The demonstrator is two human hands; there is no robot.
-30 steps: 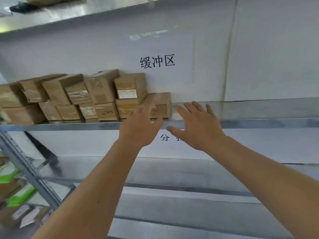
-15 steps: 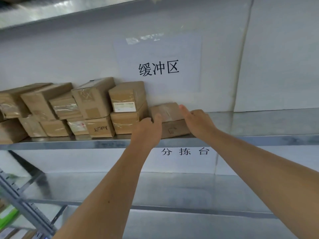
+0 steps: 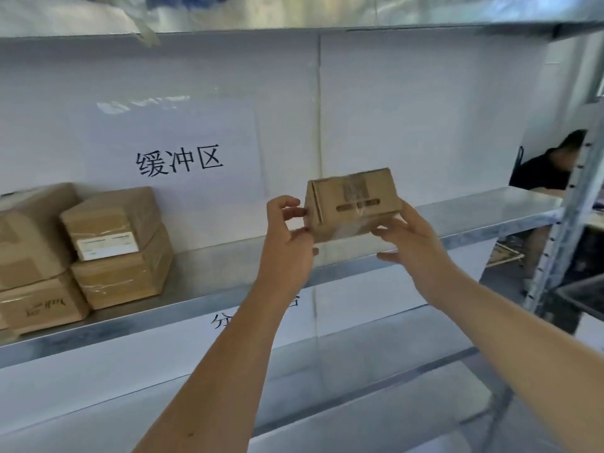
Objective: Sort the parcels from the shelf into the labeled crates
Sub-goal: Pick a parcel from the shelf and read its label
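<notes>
White wall paper [image 3: 178, 158] reads "缓冲区" above the metal shelf [image 3: 457, 223]; both hands, left hand [image 3: 287, 243] and right hand [image 3: 411, 243], grip a barcoded cardboard parcel [image 3: 353, 201].

A seated person [image 3: 545, 168] shows beyond the metal upright [image 3: 568, 204].

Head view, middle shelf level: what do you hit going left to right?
Stacked boxes → left hand → held box → right hand → shelf upright.
</notes>
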